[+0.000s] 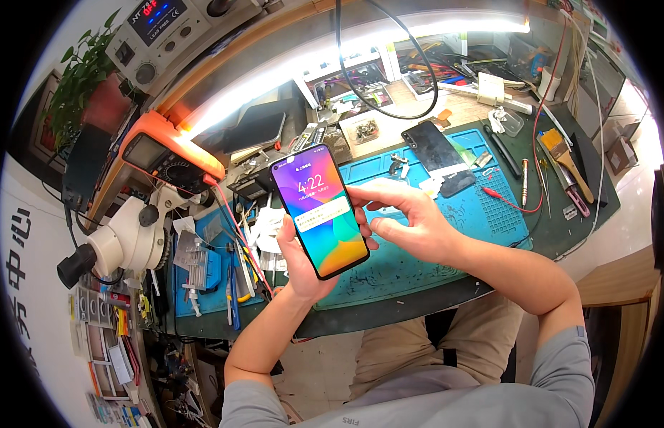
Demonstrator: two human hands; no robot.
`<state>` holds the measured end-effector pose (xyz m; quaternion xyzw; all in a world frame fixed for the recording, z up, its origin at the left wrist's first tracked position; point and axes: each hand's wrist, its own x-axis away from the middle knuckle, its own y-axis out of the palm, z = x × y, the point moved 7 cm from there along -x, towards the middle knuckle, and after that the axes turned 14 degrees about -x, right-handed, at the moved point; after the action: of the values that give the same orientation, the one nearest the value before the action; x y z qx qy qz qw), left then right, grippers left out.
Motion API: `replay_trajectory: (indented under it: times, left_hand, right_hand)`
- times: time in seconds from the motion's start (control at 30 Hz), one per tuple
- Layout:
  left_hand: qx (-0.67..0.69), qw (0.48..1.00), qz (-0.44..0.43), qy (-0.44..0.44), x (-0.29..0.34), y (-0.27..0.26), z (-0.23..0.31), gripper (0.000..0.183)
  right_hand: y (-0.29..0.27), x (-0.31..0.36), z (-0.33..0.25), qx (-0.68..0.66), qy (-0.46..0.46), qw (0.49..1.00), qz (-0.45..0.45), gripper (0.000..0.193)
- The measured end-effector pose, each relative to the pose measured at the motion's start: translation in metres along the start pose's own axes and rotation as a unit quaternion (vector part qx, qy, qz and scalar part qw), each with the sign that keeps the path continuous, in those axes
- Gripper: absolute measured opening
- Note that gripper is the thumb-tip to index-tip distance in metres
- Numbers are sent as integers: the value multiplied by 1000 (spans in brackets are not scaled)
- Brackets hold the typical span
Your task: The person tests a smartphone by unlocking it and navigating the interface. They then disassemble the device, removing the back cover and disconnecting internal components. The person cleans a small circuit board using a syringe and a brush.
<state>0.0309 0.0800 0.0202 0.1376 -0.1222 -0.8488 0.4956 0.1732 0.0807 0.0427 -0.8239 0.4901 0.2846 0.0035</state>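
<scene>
A smartphone point(321, 246) with a lit, colourful lock screen is held upright, slightly tilted, above the front of the blue work mat point(389, 274). My left hand point(303, 265) grips it from below, thumb along the left edge and fingertips wrapped round the right edge. Beside that right edge is my right hand point(417, 221), its index finger stretched to the phone's side and its thumb apart. Nothing shows in its grasp; whether the fingertip touches the edge is hard to tell. Behind it on the mat lies a dark phone point(430, 146), with a smaller dark panel point(458, 183) beside it.
An orange multimeter point(176, 153) and a white microscope point(132, 232) stand at the left. Pliers and tweezers point(239, 285) lie near the left front. On the right are a brush point(569, 162), screwdrivers and a red probe lead point(514, 204). A black cable point(426, 53) loops overhead.
</scene>
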Motion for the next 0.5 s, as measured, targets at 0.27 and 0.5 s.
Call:
replay_trajectory:
  times: [0.27,0.5]
  left_hand:
    - [1,1000,-1,-4,0,-1,0,92]
    - [5,1000,-15,3,0,-2,-1,91]
  right_hand:
    - [-2,0,1,27,-21,999,-3,52]
    - [-1,-1,0,16,-21,1000,-8,53]
